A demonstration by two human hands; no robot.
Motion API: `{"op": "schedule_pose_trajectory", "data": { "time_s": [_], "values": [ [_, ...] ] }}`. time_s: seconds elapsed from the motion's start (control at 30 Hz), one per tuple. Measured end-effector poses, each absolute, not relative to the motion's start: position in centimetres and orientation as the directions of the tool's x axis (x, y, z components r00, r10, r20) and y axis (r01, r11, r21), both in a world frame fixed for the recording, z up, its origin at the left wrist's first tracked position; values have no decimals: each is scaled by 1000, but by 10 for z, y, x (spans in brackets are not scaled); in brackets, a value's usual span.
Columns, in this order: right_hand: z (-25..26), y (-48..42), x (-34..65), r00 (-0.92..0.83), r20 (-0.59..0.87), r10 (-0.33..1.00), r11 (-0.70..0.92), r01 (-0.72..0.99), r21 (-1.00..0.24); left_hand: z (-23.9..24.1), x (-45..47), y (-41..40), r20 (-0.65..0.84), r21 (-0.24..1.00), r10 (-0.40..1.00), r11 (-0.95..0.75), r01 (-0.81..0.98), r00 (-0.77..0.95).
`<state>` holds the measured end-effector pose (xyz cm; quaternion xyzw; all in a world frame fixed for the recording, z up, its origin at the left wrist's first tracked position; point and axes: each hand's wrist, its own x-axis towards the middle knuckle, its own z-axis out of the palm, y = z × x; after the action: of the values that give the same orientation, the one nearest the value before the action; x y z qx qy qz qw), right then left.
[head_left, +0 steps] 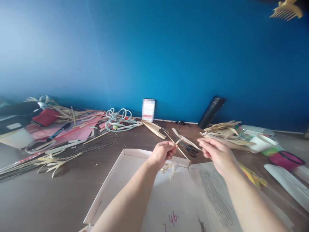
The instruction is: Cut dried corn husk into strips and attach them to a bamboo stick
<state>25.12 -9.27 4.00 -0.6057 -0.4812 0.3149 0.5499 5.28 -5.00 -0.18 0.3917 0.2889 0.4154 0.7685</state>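
Observation:
My left hand (163, 154) is closed in a pinch on a thin stick (183, 152), which slants down to the right. A narrow pale strip (180, 140) crosses the stick at my left fingertips. To the right, my right hand (216, 153) hovers apart from the stick with thumb and fingers pressed together; anything between them is too small to make out. Black-handled scissors (191, 150) lie on the table between the hands. Beneath my wrists sits a shallow white box lid (103, 196) with pale fibre scraps (172, 170) in it.
Behind lie dried husk strips (154, 129), a propped pixelated phone-like object (148, 110) and a black cylinder (211, 112). At left are a pale green cable (120, 120), thin wires (82, 149) and pink sheets (90, 127). A husk pile (223, 131) and pink tape roll (286, 160) lie right.

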Motion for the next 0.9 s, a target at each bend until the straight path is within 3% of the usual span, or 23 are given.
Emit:
{"op": "schedule_pose_trajectory", "data": {
  "time_s": [0.17,0.3,0.63,0.9],
  "values": [
    [22,-47,222,239,73,968,87,-50,-995,0,50,-48,-102,816,874,347,-463,475],
    [3,-39,210,202,51,978,86,-169,-982,0,52,-47,-124,790,873,375,-485,473],
    [-4,-54,215,236,127,963,145,-61,-988,-2,56,-46,-155,803,885,372,-466,439],
    [0,-58,214,162,112,980,137,-154,-978,-3,56,-47,-144,823,875,366,-435,463]
  ]
}}
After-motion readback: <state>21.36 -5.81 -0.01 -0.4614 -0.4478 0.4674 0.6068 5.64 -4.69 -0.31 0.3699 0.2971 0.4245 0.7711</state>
